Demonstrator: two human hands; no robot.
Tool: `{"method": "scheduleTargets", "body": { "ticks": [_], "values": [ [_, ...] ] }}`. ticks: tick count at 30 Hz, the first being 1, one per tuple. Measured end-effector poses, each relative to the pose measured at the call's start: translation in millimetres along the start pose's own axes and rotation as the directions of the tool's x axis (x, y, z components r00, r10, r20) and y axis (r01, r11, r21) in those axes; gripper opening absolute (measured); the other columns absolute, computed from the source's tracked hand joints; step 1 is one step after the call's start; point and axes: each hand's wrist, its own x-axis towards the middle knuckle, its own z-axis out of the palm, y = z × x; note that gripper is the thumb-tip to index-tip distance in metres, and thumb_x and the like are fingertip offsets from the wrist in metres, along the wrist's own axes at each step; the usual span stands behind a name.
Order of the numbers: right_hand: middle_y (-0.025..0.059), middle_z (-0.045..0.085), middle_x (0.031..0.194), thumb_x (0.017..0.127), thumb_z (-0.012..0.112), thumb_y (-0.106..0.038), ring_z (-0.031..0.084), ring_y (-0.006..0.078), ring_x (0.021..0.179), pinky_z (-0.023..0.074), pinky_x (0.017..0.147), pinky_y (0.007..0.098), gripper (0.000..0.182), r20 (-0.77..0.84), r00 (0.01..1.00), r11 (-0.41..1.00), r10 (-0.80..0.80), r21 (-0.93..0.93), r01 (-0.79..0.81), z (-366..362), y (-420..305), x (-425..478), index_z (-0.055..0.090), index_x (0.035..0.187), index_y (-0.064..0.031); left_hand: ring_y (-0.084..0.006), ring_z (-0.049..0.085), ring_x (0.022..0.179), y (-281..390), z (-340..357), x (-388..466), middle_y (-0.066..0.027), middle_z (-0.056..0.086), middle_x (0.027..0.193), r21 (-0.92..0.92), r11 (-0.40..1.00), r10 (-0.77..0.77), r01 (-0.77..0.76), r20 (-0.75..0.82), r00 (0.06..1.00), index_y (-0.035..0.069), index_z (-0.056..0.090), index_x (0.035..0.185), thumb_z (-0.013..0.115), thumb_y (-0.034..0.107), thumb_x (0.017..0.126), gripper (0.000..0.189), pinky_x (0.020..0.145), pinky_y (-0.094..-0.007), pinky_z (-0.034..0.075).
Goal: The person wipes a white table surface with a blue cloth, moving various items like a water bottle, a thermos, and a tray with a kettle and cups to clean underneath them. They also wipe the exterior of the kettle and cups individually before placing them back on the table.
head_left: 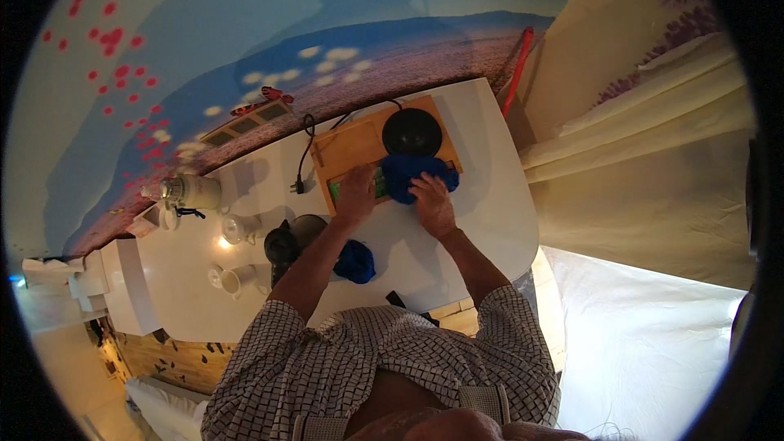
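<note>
A wooden tray [349, 146] lies on the white table before me, with a round black appliance base [412, 132] at its right. In its near compartment are green packets [380, 187], partly covered. My left hand [356, 191] reaches over the tray's near left part beside these packets; its fingertips are hard to make out. A crumpled blue cloth [401, 174] covers the tray's near right part, just below the black base. My right hand [433, 202] has its bent fingers on this cloth. Another blue cloth piece [356, 262] lies bunched beside my left forearm.
A dark kettle [297, 239] stands left of my left forearm. Further left are a clear cup [237, 228], a white mug [236, 280] and a glass jar [193, 191]. A black plug and cable [297, 185] lie left of the tray. A muralled wall [294, 55] borders the table.
</note>
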Motion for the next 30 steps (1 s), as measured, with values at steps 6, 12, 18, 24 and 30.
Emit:
{"method": "scheduleTargets", "body": {
  "ticks": [6, 12, 18, 24, 30],
  "values": [
    [0.0134, 0.062, 0.13, 0.091, 0.06, 0.0, 0.048, 0.0339, 0.134, 0.0281, 0.118, 0.0511, 0.028, -0.036, 0.995, 0.994, 0.091, -0.051, -0.093, -25.5, 32.9, 2.5, 0.064, 0.119, -0.0065, -0.0456, 0.025, 0.146, 5.3, 10.7, -19.6, -0.0159, 0.029, 0.159, 0.318, 0.932, 0.148, -0.174, 0.104, 0.984, 0.018, 0.051, 0.143, 0.058, 0.027, 0.099, 0.045, 0.109, -0.0669, 0.03],
    [0.0131, 0.058, 0.135, 0.093, 0.057, 0.0, 0.042, 0.0361, 0.139, 0.0231, 0.119, 0.0553, 0.029, -0.19, 0.953, 0.961, 0.236, -0.099, -0.258, -15.5, 55.6, 1.7, 0.064, 0.12, -0.0063, -0.0455, 0.016, 0.148, 3.9, 14.6, -21.6, -0.0144, 0.021, 0.161, 0.298, 0.936, 0.15, -0.186, 0.139, 0.979, 0.023, 0.045, 0.147, 0.054, 0.032, 0.103, 0.046, 0.111, -0.0726, 0.027],
    [0.0139, 0.056, 0.137, 0.091, 0.057, 0.001, 0.04, 0.0375, 0.14, 0.0227, 0.119, 0.0558, 0.031, -0.241, 0.949, 0.971, 0.204, -0.073, -0.227, 16.0, 10.7, 0.7, 0.066, 0.12, -0.0064, -0.0453, 0.027, 0.143, 36.7, -6.4, -1.3, -0.0196, 0.03, 0.156, 0.157, 0.985, 0.067, -0.07, 0.025, 0.997, 0.009, 0.043, 0.147, 0.055, 0.025, 0.1, 0.051, 0.11, -0.0647, 0.028],
    [0.0132, 0.054, 0.14, 0.09, 0.059, 0.001, 0.038, 0.036, 0.142, 0.0248, 0.118, 0.0567, 0.036, -0.099, 0.973, 0.976, 0.206, -0.054, -0.212, -6.1, -4.2, -0.7, 0.063, 0.125, -0.0076, -0.0431, 0.033, 0.142, 59.5, -1.7, 49.5, -0.0226, 0.035, 0.154, 0.176, 0.956, 0.239, -0.233, -0.01, 0.971, 0.008, 0.038, 0.149, 0.055, 0.027, 0.099, 0.056, 0.112, -0.0598, 0.028],
    [0.013, 0.053, 0.142, 0.092, 0.057, 0.0, 0.038, 0.0361, 0.142, 0.0258, 0.119, 0.0541, 0.039, -0.263, 0.903, 0.927, 0.34, -0.071, -0.37, -11.5, 40.6, 25.4, 0.059, 0.131, -0.0071, -0.0424, 0.036, 0.141, 71.1, 8.4, 66.8, -0.0247, 0.038, 0.153, 0.143, 0.966, 0.204, -0.217, 0.097, 0.974, 0.001, 0.032, 0.15, 0.057, 0.031, 0.098, 0.066, 0.112, -0.0574, 0.03]
  ]
}}
